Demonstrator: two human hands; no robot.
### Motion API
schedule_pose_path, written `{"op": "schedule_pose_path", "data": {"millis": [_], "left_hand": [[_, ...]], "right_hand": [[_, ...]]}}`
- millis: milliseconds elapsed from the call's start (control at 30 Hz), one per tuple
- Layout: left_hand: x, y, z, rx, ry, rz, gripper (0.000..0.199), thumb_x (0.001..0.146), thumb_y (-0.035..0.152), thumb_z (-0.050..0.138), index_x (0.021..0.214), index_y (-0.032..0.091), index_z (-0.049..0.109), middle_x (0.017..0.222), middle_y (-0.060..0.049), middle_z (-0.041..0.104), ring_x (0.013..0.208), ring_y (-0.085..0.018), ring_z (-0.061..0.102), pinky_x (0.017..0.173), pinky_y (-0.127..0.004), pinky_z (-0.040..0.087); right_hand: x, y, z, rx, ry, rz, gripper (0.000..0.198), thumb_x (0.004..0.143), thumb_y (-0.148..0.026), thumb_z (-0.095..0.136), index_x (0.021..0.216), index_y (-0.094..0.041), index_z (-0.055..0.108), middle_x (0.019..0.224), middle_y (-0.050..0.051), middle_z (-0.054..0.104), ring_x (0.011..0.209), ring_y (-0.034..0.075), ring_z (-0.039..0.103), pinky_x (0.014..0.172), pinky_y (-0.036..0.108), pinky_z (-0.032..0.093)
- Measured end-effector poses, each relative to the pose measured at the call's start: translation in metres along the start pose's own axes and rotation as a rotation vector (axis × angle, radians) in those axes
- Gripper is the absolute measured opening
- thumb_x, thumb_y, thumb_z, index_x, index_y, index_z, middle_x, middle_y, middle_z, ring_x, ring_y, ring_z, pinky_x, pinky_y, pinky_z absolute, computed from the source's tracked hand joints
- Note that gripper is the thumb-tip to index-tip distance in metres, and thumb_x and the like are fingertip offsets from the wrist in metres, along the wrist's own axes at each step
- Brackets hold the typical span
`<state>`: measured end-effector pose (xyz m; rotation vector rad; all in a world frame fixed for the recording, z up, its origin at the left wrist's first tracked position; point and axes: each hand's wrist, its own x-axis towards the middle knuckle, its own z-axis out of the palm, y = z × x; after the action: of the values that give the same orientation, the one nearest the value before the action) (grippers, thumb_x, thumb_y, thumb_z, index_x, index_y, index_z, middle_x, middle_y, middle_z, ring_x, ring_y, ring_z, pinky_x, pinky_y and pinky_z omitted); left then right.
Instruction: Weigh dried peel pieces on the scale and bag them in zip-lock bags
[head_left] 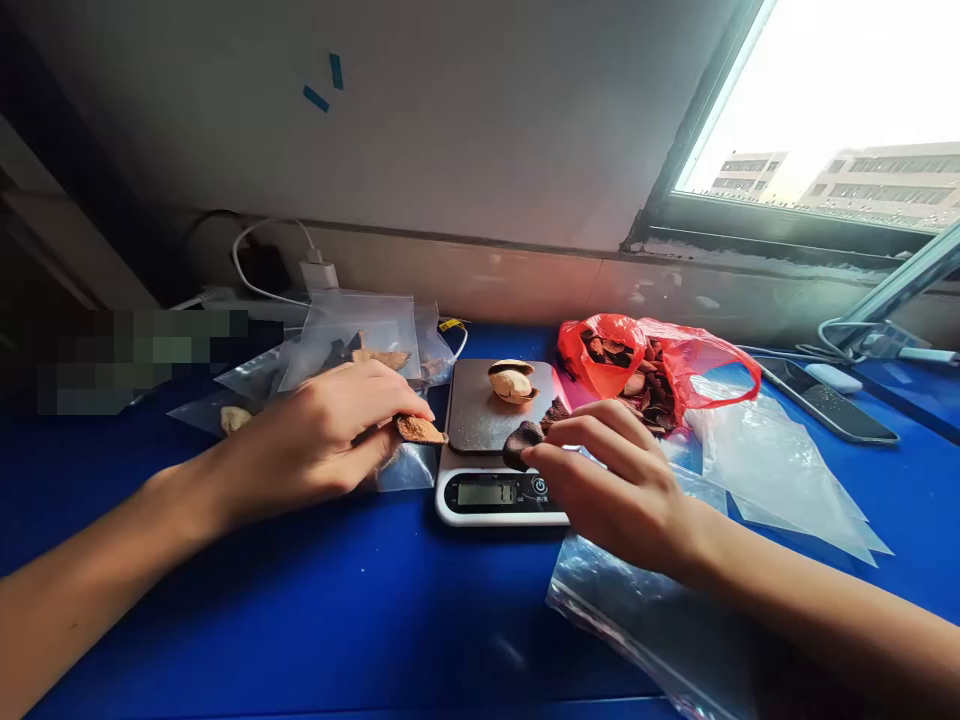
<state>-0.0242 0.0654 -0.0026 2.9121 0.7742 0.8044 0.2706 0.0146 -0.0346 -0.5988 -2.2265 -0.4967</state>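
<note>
A white kitchen scale (459, 430) with a metal plate stands on the blue table, its display showing digits that look like 7.1. On the plate lies a small pile of dried pieces (513, 384), pale and brown. Left of the scale, my left hand (330, 425) pinches a dried bark-like piece (420, 430) with an orange-brown face. Over the plate's right front corner, my right hand (615, 470) grips a dark, rough dried piece (520, 444) between thumb and fingers. Another dark piece (555, 412) shows just behind those fingers.
A red plastic bag (697, 375) full of dried pieces stands behind my right hand. Clear zip bags (780, 470) and a phone (832, 400) lie to the right; another clear bag (637, 610) is at front. Filled bags (375, 315) and a charger (319, 272) are back left.
</note>
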Motion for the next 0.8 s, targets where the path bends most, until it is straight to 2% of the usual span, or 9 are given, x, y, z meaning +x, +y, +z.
{"op": "schedule_pose_path", "data": {"millis": [200,333,433,533,633,700,800], "left_hand": [[-0.001,0.0,0.001,-0.012,-0.04,-0.011,0.021,0.097,0.01,0.05,0.102,0.019,0.069,0.094,-0.003,0.071,0.093,-0.019,0.064,0.092,-0.034,0.049],[0.0,0.003,0.0,-0.007,-0.053,-0.028,0.022,0.097,0.013,0.05,0.099,0.019,0.071,0.093,-0.003,0.073,0.09,-0.02,0.064,0.09,-0.034,0.05],[0.0,0.003,0.001,-0.006,-0.05,-0.026,0.022,0.096,0.016,0.05,0.098,0.021,0.071,0.091,-0.002,0.073,0.088,-0.02,0.066,0.09,-0.034,0.051],[-0.001,0.0,0.003,-0.017,-0.053,-0.019,0.023,0.095,0.014,0.05,0.099,0.022,0.071,0.092,-0.001,0.074,0.088,-0.02,0.067,0.087,-0.033,0.052],[-0.003,-0.002,0.004,-0.026,-0.038,0.003,0.022,0.095,0.013,0.05,0.1,0.021,0.07,0.093,-0.002,0.073,0.089,-0.02,0.067,0.087,-0.033,0.051],[-0.004,-0.002,0.005,-0.024,-0.035,0.008,0.022,0.095,0.013,0.051,0.101,0.021,0.07,0.093,-0.002,0.073,0.089,-0.021,0.067,0.087,-0.034,0.051],[-0.004,0.0,0.004,-0.002,-0.016,0.005,0.025,0.096,0.011,0.048,0.102,0.02,0.071,0.094,-0.002,0.073,0.091,-0.02,0.067,0.088,-0.035,0.051]], "right_hand": [[0.008,-0.002,0.008,0.013,-0.204,-0.017,0.021,0.092,0.002,0.05,0.098,-0.009,0.066,0.084,0.01,0.069,0.076,0.019,0.055,0.071,0.032,0.051],[0.006,-0.001,0.009,0.026,-0.179,0.009,0.018,0.094,-0.001,0.05,0.1,-0.01,0.064,0.083,0.009,0.069,0.077,0.019,0.055,0.073,0.032,0.052],[0.003,0.003,0.012,0.034,-0.132,0.052,0.018,0.095,-0.003,0.048,0.098,-0.013,0.063,0.079,0.006,0.067,0.074,0.018,0.055,0.068,0.03,0.052],[0.002,0.003,0.012,0.009,-0.12,0.068,0.019,0.095,-0.004,0.05,0.103,-0.014,0.063,0.094,0.01,0.072,0.084,0.019,0.061,0.074,0.032,0.055],[0.005,-0.001,0.001,-0.027,-0.064,0.031,0.018,0.092,-0.007,0.06,0.108,-0.013,0.065,0.107,0.013,0.072,0.095,0.022,0.064,0.082,0.038,0.056],[0.007,-0.005,-0.015,-0.022,-0.017,0.01,0.017,0.09,-0.01,0.065,0.107,-0.015,0.066,0.104,0.012,0.073,0.095,0.023,0.065,0.081,0.04,0.056],[0.007,-0.006,-0.044,-0.039,0.041,0.064,0.024,0.087,-0.011,0.069,0.11,-0.019,0.068,0.098,0.01,0.073,0.091,0.025,0.068,0.079,0.043,0.055]]}}
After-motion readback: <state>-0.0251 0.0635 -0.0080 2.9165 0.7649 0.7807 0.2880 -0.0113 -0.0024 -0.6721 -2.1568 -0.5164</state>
